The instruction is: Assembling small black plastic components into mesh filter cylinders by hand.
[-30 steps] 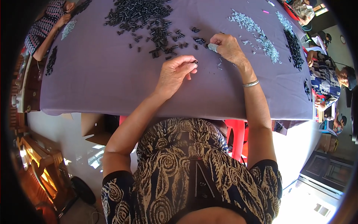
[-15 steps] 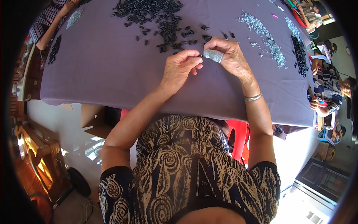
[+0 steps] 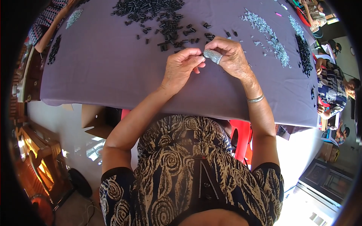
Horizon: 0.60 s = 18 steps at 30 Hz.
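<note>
Over the near part of the purple cloth, my left hand (image 3: 180, 68) pinches a small black plastic piece (image 3: 203, 55) between thumb and forefinger, its other fingers curled loosely. My right hand (image 3: 234, 60) meets it from the right, with a silvery-grey wrap (image 3: 213, 56) round its thumb. Its thumb and forefinger are closed against the black piece; whatever else they pinch is hidden. Just beyond both hands lies a heap of short black cylindrical parts (image 3: 169, 30), with several strays around it. Small shiny metal pieces (image 3: 279, 51) lie scattered to the right.
The purple cloth (image 3: 113, 79) covers a wide table. Other people sit at the left (image 3: 49, 22) and right (image 3: 332, 84) edges, near more small piles of black (image 3: 54, 49) and metal pieces (image 3: 74, 18). A red chair (image 3: 239, 137) and a cardboard box (image 3: 94, 118) stand below the near edge.
My right hand has shifted slightly left, and its wrapped thumb now presses closer to my left fingertips. My left hand keeps almost the same place.
</note>
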Each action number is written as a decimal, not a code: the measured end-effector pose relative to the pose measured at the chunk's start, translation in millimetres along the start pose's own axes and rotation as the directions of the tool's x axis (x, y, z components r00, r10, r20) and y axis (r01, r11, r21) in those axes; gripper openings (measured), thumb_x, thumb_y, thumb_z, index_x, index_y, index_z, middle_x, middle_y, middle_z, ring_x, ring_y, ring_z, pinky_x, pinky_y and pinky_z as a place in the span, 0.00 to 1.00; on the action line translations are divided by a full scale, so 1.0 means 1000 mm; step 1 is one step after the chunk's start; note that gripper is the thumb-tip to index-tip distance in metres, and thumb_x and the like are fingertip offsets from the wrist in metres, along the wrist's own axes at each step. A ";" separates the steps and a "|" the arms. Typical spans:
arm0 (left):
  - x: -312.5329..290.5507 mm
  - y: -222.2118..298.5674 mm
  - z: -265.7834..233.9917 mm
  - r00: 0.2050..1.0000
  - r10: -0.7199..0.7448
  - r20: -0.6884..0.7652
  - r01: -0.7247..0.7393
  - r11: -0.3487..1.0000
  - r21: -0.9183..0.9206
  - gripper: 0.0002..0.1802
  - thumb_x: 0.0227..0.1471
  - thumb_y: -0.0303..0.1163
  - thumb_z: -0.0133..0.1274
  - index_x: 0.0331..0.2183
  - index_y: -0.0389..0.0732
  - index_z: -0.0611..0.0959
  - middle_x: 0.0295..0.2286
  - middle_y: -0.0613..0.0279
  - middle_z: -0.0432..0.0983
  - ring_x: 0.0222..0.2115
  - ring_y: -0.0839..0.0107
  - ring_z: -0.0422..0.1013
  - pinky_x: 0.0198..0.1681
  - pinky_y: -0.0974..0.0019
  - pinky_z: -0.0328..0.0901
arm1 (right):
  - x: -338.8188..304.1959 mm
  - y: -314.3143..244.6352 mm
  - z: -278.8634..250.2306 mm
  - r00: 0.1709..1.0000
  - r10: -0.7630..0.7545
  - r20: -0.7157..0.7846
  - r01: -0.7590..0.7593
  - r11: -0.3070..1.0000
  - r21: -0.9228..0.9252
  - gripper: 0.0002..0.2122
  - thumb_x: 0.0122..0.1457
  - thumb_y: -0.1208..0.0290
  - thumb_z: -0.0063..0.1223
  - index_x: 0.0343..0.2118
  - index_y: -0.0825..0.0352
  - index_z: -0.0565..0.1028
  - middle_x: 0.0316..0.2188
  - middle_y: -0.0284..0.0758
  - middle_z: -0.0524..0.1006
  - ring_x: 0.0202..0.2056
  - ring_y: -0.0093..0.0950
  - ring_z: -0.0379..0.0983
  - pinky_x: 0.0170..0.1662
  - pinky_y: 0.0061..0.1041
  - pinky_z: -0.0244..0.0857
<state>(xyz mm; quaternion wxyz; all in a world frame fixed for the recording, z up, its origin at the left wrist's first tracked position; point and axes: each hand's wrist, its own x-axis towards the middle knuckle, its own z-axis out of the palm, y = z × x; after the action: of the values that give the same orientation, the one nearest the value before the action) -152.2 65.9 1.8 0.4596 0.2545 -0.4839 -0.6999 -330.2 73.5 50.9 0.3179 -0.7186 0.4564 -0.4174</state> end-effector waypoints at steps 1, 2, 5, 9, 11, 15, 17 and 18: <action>0.000 0.000 0.000 1.000 0.003 0.002 -0.003 1.000 0.007 0.10 0.51 0.24 0.53 0.38 0.33 0.76 0.31 0.57 0.76 0.29 0.72 0.73 0.28 0.72 0.66 | 0.000 0.001 0.000 1.000 -0.003 -0.011 0.003 1.000 -0.010 0.04 0.48 0.79 0.58 0.28 0.69 0.75 0.22 0.26 0.72 0.23 0.14 0.65 0.27 0.15 0.60; 0.000 -0.001 -0.001 1.000 0.007 0.001 -0.007 1.000 0.014 0.10 0.51 0.24 0.53 0.38 0.33 0.77 0.31 0.57 0.76 0.29 0.72 0.73 0.27 0.72 0.66 | 0.000 -0.002 0.000 1.000 -0.003 -0.009 0.003 1.000 -0.008 0.04 0.48 0.79 0.58 0.28 0.69 0.75 0.22 0.26 0.72 0.23 0.14 0.65 0.27 0.15 0.60; 0.000 -0.001 -0.001 1.000 0.003 -0.002 -0.003 1.000 0.019 0.10 0.51 0.24 0.53 0.38 0.33 0.77 0.31 0.57 0.76 0.29 0.73 0.73 0.27 0.72 0.66 | -0.001 -0.015 -0.002 0.999 -0.034 0.026 0.038 0.987 -0.159 0.05 0.47 0.81 0.57 0.28 0.69 0.75 0.22 0.29 0.72 0.23 0.17 0.66 0.27 0.16 0.61; 0.001 0.000 -0.001 1.000 0.007 -0.003 -0.007 1.000 0.022 0.11 0.51 0.24 0.53 0.38 0.33 0.77 0.31 0.57 0.76 0.29 0.73 0.73 0.27 0.72 0.66 | -0.001 -0.013 -0.004 0.985 -0.163 0.062 0.174 0.935 -0.308 0.05 0.48 0.82 0.54 0.30 0.68 0.74 0.22 0.33 0.72 0.23 0.21 0.68 0.27 0.19 0.63; 0.001 0.001 -0.001 1.000 0.004 -0.010 -0.004 1.000 0.008 0.11 0.50 0.25 0.54 0.38 0.33 0.77 0.31 0.57 0.76 0.29 0.73 0.73 0.28 0.72 0.66 | -0.001 -0.013 -0.004 0.981 -0.192 0.037 0.194 0.935 -0.297 0.05 0.50 0.81 0.52 0.30 0.68 0.74 0.23 0.34 0.73 0.24 0.22 0.69 0.29 0.21 0.64; 0.000 0.002 -0.001 0.999 0.026 -0.028 -0.026 1.000 0.001 0.11 0.50 0.24 0.54 0.38 0.34 0.77 0.31 0.57 0.76 0.29 0.73 0.73 0.28 0.72 0.66 | 0.000 -0.006 -0.021 0.968 0.024 -0.251 -0.060 0.989 -0.136 0.04 0.54 0.77 0.51 0.32 0.68 0.75 0.24 0.30 0.76 0.26 0.18 0.69 0.31 0.18 0.65; 0.000 0.005 0.000 0.998 0.054 -0.014 -0.053 0.998 0.016 0.10 0.50 0.24 0.54 0.38 0.34 0.77 0.30 0.58 0.76 0.30 0.73 0.72 0.28 0.72 0.66 | 0.002 0.011 -0.037 0.920 0.108 -0.378 -0.159 0.981 -0.107 0.06 0.54 0.78 0.49 0.33 0.67 0.76 0.23 0.30 0.77 0.26 0.17 0.70 0.32 0.16 0.65; 0.000 0.005 0.000 0.998 0.055 -0.006 -0.055 0.998 0.012 0.10 0.50 0.24 0.54 0.38 0.34 0.77 0.30 0.58 0.76 0.30 0.73 0.72 0.28 0.72 0.66 | 0.000 0.025 -0.045 0.893 0.095 -0.440 -0.170 0.976 -0.135 0.06 0.54 0.78 0.49 0.34 0.66 0.77 0.23 0.30 0.77 0.26 0.17 0.70 0.33 0.16 0.65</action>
<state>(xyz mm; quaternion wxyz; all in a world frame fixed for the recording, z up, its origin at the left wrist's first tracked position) -150.2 65.7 6.7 0.4786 0.2460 -0.4935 -0.6833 -380.5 60.3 50.2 0.1748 -0.6001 0.5973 -0.5025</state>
